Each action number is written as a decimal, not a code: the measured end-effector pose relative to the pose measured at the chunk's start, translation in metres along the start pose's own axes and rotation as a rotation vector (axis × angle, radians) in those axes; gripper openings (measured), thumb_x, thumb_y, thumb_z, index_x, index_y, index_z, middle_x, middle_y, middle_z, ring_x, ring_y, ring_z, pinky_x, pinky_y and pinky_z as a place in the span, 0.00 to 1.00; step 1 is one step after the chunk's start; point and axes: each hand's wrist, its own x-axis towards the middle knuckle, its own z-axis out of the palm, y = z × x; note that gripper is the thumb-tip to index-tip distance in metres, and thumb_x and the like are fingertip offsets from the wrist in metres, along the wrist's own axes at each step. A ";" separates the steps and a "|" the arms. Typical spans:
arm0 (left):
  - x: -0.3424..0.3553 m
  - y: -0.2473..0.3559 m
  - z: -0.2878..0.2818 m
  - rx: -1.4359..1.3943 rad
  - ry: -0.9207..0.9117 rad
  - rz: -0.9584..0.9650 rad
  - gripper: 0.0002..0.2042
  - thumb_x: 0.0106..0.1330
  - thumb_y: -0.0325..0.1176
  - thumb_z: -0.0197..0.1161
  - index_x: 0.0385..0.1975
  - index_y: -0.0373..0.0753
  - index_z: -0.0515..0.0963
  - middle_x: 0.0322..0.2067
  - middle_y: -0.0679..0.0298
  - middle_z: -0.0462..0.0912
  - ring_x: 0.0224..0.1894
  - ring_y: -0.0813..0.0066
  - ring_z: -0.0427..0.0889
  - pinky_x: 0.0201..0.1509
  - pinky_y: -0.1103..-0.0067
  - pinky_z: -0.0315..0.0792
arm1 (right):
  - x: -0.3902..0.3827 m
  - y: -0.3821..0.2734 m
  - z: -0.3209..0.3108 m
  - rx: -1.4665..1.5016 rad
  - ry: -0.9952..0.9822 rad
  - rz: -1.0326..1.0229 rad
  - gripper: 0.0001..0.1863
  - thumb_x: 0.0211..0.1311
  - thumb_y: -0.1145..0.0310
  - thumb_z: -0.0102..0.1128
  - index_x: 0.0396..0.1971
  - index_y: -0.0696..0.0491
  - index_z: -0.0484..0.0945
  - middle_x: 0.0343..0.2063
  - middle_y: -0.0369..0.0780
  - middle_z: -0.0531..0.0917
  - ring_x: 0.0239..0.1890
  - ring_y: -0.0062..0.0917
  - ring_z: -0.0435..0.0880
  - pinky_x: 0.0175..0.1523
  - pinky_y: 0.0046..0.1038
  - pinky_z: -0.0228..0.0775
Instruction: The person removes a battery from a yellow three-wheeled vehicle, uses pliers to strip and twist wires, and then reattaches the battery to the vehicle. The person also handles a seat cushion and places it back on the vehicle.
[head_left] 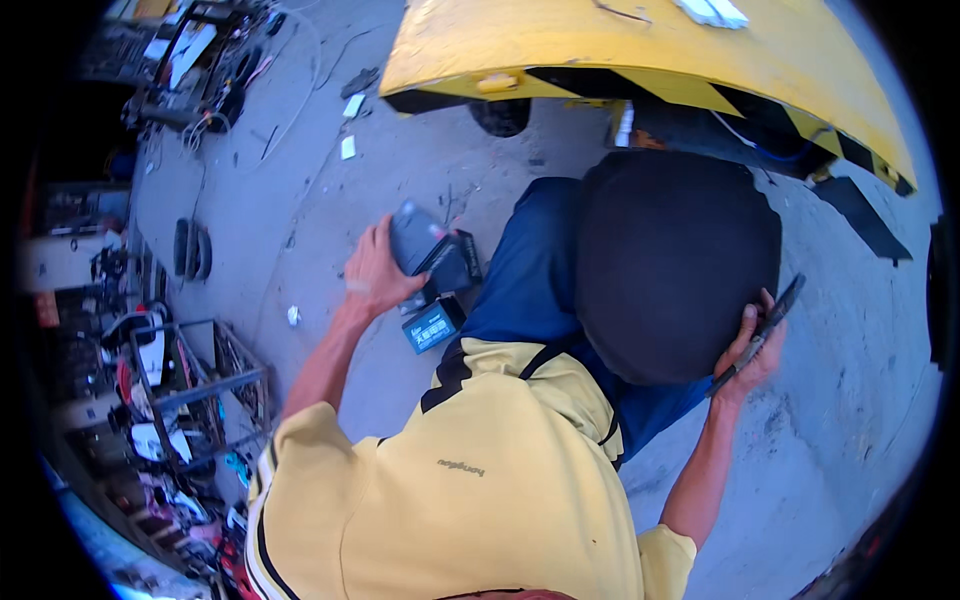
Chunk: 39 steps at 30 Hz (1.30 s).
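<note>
My left hand is curled round the near side of a dark grey block-shaped battery, its top blurred. Against it on the ground sit another black battery and one with a blue printed face. My right hand grips a long, narrow dark thing, seen edge-on; its kind does not show. The fingers of that hand lie beside a large rounded dark thing over my lap, which hides much of my blue trousers.
Ahead stands a yellow machine body with a black-and-yellow striped edge. A dark flat strip lies at the right. Tyres, a metal frame and piled parts line the left. White scraps and thin cables lie on the concrete floor.
</note>
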 end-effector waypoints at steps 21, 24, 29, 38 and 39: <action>0.042 0.235 -0.052 -0.615 0.183 1.207 0.20 0.81 0.42 0.59 0.59 0.30 0.77 0.56 0.46 0.81 0.57 0.55 0.82 0.64 0.59 0.76 | 0.100 0.008 0.010 0.279 -0.610 -0.501 0.18 0.48 0.79 0.65 0.43 0.54 0.86 0.48 0.41 0.86 0.54 0.38 0.81 0.57 0.38 0.70; 0.056 0.329 -0.052 -0.345 -0.021 1.391 0.24 0.66 0.40 0.74 0.56 0.32 0.81 0.54 0.44 0.81 0.53 0.50 0.83 0.55 0.63 0.79 | 0.118 0.028 0.026 0.385 -0.549 -0.557 0.13 0.45 0.80 0.66 0.34 0.55 0.84 0.39 0.39 0.87 0.42 0.38 0.84 0.46 0.37 0.74; 0.051 0.352 -0.010 -0.163 0.103 1.353 0.29 0.57 0.48 0.78 0.53 0.36 0.81 0.50 0.49 0.75 0.48 0.54 0.78 0.53 0.64 0.75 | 0.115 0.040 0.049 0.438 -0.422 -0.649 0.13 0.38 0.80 0.67 0.30 0.56 0.82 0.34 0.39 0.86 0.34 0.39 0.82 0.37 0.36 0.74; 0.045 0.349 0.001 -0.336 0.168 1.292 0.27 0.53 0.43 0.81 0.52 0.36 0.86 0.49 0.50 0.78 0.45 0.58 0.82 0.46 0.68 0.78 | 0.111 0.034 0.059 0.457 -0.305 -0.699 0.15 0.30 0.77 0.68 0.27 0.56 0.85 0.31 0.41 0.87 0.31 0.36 0.82 0.34 0.34 0.73; 0.044 0.347 0.001 -0.337 0.172 1.277 0.26 0.56 0.45 0.80 0.52 0.37 0.86 0.49 0.50 0.78 0.46 0.58 0.82 0.46 0.69 0.78 | 0.111 0.035 0.058 0.461 -0.312 -0.701 0.15 0.30 0.77 0.68 0.27 0.56 0.85 0.32 0.40 0.87 0.31 0.36 0.82 0.34 0.34 0.73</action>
